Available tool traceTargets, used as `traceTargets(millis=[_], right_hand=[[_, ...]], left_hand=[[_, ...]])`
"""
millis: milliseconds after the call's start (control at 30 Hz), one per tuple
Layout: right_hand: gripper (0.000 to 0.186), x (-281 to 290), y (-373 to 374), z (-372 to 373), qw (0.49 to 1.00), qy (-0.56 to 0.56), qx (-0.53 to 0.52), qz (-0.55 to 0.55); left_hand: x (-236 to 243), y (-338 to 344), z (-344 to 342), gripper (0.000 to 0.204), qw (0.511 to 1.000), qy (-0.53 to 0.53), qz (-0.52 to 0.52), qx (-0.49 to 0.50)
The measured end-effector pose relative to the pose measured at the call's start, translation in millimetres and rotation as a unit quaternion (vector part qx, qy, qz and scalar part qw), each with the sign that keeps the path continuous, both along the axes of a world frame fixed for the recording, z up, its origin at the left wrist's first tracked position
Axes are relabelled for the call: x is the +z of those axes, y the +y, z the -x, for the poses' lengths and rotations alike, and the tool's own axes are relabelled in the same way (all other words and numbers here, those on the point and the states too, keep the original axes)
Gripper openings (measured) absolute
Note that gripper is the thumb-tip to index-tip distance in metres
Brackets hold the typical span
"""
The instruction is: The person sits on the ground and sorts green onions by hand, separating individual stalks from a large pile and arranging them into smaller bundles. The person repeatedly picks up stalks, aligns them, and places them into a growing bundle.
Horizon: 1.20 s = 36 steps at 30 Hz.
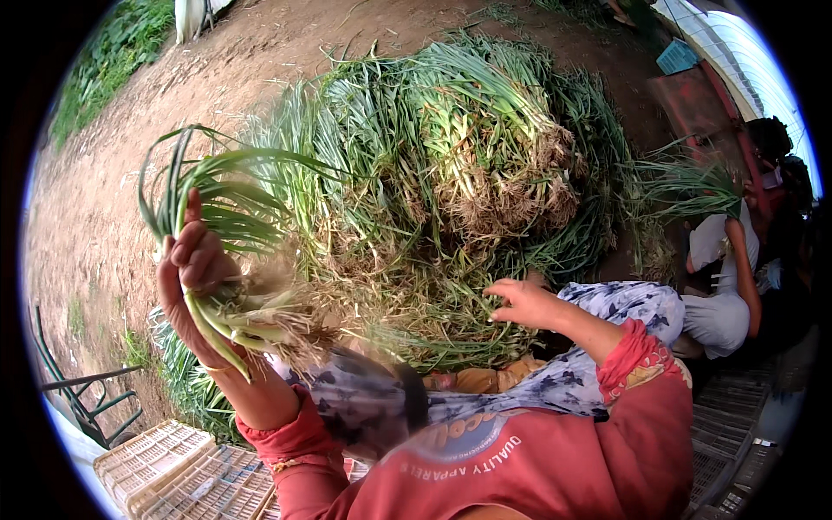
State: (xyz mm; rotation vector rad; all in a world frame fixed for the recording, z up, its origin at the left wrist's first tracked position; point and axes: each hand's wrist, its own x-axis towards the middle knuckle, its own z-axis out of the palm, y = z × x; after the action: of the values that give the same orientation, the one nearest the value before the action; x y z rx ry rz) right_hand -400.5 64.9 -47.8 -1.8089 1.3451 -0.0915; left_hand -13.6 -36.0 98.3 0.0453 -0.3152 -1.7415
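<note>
Greens [245, 321] in L grip [199, 256], roots [299, 336] btm R

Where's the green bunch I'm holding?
In the head view, the green bunch is left of centre, in your left hand, left of the big leafy pile.

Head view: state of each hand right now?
Left hand: closed around a bunch of scallion-like greens, one finger raised.
Right hand: open, fingers loosely bent, nothing visible in it.
</note>
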Motion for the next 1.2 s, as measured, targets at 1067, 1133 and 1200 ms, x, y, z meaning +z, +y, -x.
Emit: traceTargets(millis=[1067,1133,1200], right_hand=[[0.023,-29.8,-216.9,-117.8,0.771,-0.433,-0.461,0.076],[0.027,-52.2,-219.4,-97.2,0.801,-0.331,-0.498,0.01],[0.029,-74.5,-218.9,-100.8,0.856,-0.202,-0.466,-0.097]], left_hand=[[-134.2,-44.1,-54.4,0.026,0.922,-0.158,-0.318,0.15],[-128.4,-48.0,-44.2,0.027,0.921,-0.179,-0.318,0.138],[-125.0,-44.6,-41.1,0.028,0.907,-0.214,-0.335,0.139]])
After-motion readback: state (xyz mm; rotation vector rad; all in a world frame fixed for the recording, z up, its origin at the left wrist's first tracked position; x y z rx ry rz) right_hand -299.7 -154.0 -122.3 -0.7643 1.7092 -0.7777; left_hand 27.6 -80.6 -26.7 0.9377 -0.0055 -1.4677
